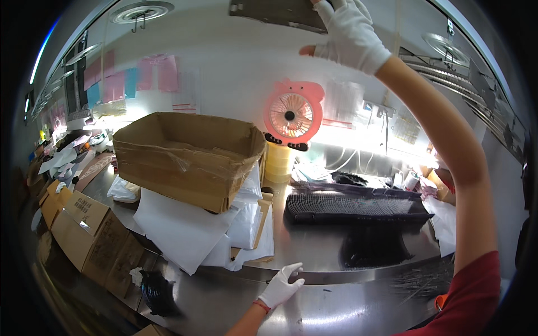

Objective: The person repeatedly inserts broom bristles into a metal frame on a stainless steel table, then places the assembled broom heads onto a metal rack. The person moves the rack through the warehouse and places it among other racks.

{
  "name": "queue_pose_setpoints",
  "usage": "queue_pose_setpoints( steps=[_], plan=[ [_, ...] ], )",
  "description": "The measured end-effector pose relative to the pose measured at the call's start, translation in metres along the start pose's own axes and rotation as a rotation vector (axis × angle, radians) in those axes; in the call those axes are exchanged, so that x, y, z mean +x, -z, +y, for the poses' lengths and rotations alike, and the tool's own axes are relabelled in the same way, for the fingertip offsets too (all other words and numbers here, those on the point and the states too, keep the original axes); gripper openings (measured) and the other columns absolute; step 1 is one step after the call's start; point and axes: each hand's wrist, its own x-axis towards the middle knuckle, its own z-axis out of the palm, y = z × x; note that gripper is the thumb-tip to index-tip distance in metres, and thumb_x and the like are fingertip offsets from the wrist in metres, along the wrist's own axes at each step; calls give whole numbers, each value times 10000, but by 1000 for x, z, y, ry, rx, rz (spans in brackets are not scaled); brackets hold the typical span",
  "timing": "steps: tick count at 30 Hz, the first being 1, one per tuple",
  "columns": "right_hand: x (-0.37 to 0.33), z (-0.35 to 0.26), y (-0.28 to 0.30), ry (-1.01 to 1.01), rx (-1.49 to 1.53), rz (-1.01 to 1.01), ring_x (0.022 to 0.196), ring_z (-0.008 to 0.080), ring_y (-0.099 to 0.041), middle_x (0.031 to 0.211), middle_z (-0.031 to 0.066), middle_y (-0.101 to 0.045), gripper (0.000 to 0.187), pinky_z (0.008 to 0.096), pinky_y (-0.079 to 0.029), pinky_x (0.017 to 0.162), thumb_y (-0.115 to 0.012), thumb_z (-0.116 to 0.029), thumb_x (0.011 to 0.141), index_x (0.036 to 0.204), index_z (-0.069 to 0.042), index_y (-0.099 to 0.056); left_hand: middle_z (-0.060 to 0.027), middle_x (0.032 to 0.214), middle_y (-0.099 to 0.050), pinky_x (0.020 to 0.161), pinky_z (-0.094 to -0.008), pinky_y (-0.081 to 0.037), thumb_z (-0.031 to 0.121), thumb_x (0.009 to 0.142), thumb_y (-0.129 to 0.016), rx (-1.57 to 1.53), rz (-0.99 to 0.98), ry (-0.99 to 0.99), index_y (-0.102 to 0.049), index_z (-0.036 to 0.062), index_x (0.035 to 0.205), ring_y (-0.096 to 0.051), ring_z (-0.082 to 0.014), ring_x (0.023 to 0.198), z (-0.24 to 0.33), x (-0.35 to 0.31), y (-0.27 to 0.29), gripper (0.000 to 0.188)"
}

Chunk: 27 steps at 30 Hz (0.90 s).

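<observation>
A steel worktop (336, 246) carries an open cardboard box (188, 157) resting on loose white sheets (179, 229); what lies inside the box cannot be made out. Beside it lies a long dark stack of ribbed black parts (353, 206), before a pink pig-shaped fan (292, 113). High above, the gloved right hand (350, 33) lifts a flat dark metal plate (274, 12), its grip pinching the plate's right end, the plate extending leftward. The gloved left hand (280, 287) rests near the worktop's front edge, fingers spread, holding nothing.
</observation>
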Motion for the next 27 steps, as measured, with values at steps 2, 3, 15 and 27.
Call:
queue_pose_setpoints(
  steps=[2, 3, 15, 27],
  plan=[
    [-32, -25, 37, 32, 67, -14, 1203, 344, -490, 1292, 169, -513, 801, 426, -417, 1006, -831, -352, 644, 1316, -72, -496, -141, 1291, -563, 1058, -350, -416, 168, 841, -713, 176, 39, -146, -483, 47, 1370, -534, -251, 1227, 12, 10, -7, 590],
    [-53, -35, 52, 42, 108, -23, 1154, 339, -534, 1234, 143, -567, 709, 398, -432, 987, -834, -281, 655, 1274, -99, -542, -159, 1313, -547, 1073, -365, -406, 191, 813, -739, 274, 80, -212, -482, 39, 1366, -520, -279, 1254, 14, 16, -12, 629],
    [-580, -66, 301, -1598, 1137, -1405, 1264, 206, -470, 1365, 126, -521, 832, 347, -361, 1073, -613, -588, 895, 1495, -77, -346, -316, 1557, -131, 1160, -442, -299, 296, 559, -925, 650, -339, -365, -303, 86, 1514, -225, -434, 1444, 8, 129, -139, 1159],
    [-595, -181, 247, -1724, 1820, -658, 1377, 294, -388, 1453, 188, -432, 1180, 379, -262, 1159, -848, -597, 627, 1539, -108, -280, -275, 1575, -162, 1165, -398, -272, 322, 692, -836, 190, -235, -164, -203, 44, 1537, -251, -396, 1449, 16, 186, -254, 1092]
  ],
)
